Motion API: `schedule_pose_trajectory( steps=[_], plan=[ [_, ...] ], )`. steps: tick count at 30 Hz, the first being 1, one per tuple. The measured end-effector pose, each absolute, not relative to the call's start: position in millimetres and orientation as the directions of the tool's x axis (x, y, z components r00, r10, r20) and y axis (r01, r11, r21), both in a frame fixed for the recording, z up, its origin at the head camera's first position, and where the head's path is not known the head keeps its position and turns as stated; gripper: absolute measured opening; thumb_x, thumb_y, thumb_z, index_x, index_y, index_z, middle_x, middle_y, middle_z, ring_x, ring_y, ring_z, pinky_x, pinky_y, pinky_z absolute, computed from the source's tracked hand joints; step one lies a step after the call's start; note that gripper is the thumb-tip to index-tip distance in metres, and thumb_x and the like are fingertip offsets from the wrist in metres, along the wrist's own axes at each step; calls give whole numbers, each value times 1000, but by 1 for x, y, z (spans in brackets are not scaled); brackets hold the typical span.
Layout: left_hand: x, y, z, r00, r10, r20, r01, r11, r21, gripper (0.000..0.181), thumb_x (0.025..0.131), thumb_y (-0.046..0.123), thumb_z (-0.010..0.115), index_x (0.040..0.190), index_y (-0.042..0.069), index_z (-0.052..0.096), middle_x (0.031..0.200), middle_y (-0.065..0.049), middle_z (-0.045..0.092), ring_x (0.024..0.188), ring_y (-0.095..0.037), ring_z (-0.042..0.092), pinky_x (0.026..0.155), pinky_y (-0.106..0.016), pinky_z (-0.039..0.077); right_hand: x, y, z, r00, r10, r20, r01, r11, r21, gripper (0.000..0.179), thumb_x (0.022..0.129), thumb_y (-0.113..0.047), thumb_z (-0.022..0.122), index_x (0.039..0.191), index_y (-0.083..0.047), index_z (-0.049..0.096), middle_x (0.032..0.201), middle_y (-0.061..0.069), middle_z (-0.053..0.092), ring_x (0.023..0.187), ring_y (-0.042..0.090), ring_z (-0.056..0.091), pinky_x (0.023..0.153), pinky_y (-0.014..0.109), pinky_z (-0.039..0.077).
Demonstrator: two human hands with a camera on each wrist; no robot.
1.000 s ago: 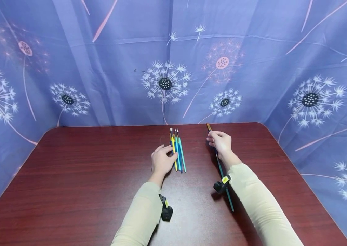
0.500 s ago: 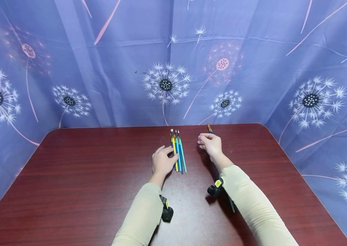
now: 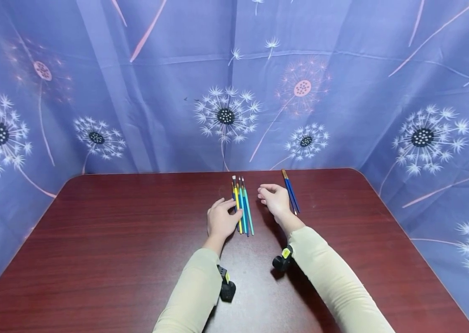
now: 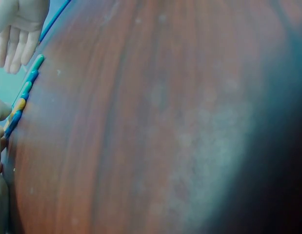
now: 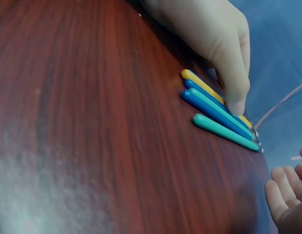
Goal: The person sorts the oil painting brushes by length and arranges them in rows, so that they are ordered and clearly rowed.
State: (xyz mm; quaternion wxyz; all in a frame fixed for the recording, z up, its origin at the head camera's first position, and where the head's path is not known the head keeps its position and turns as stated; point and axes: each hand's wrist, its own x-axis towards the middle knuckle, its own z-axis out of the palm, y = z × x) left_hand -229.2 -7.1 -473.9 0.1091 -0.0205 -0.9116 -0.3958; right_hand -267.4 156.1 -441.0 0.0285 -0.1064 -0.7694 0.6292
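My left hand (image 3: 220,220) rests at the bundle of paintbrushes (image 5: 224,105) in mid-table, thumb and fingers about the yellow paintbrush (image 3: 236,192). Blue and teal paintbrushes (image 3: 248,210) lie close along its right side, bristles towards the far edge. In the right wrist view the left thumb touches the handles. To the right of this bundle, my right hand (image 3: 275,200) hovers with loosely bent fingers and nothing in them. Just beyond it lie blue paintbrushes (image 3: 293,195) with tan bristles, their lower parts partly hidden by the right wrist and forearm.
The dark red wooden table (image 3: 113,240) has its far edge against a blue curtain (image 3: 167,92) with dandelion prints. Black wrist cameras sit on both sleeves, the left one (image 3: 228,291) and the right one (image 3: 282,259), low over the tabletop.
My right hand has let go of the paintbrushes on the right and moved left, towards the middle bundle. Those brushes stay on the table. The left hand has kept its place.
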Motion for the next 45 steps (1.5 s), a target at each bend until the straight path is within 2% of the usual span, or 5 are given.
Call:
schedule_pose_trajectory(
  steps=[4, 10, 22, 30, 45],
  plan=[
    [-229, -6, -474, -974, -48, 222, 130, 683, 719, 38, 82, 32, 68, 115, 12, 70, 123, 0, 66, 130, -21, 48, 104, -46, 36, -267, 151, -445, -977, 204, -53, 97, 212, -972, 31, 88, -11, 59, 116, 4, 64, 106, 20, 69, 84, 19, 69, 73, 27, 57],
    [-229, -7, -474, -977, -50, 209, 118, 688, 716, 38, 83, 32, 68, 116, 13, 70, 124, 0, 65, 131, -20, 47, 106, -44, 35, -264, 143, -448, -980, 200, 19, 53, 347, -936, 30, 88, -17, 62, 114, -3, 67, 106, 15, 70, 86, 20, 66, 65, 22, 52],
    [-229, -7, -474, -972, -45, 231, 140, 680, 720, 37, 83, 31, 69, 115, 12, 70, 123, -1, 66, 130, -22, 48, 105, -46, 36, -258, 132, -457, -984, 134, 121, -36, 512, -858, 30, 87, -17, 64, 115, -6, 67, 110, 13, 70, 101, 25, 66, 85, 38, 55],
    [-231, -7, -473, -970, -46, 241, 145, 685, 714, 37, 83, 31, 69, 114, 12, 70, 123, -1, 66, 130, -22, 48, 105, -45, 36, -258, 130, -464, -980, 86, 180, -94, 600, -795, 31, 86, -13, 65, 116, -6, 66, 111, 13, 69, 102, 26, 65, 87, 39, 53],
    [-231, -7, -476, -977, -47, 207, 119, 687, 717, 38, 83, 33, 68, 116, 14, 69, 124, 1, 65, 131, -20, 46, 107, -44, 34, -253, 130, -462, -990, 41, 139, -80, 643, -761, 34, 87, -6, 62, 121, -7, 62, 118, 13, 65, 110, 27, 60, 90, 41, 52]
  ],
)
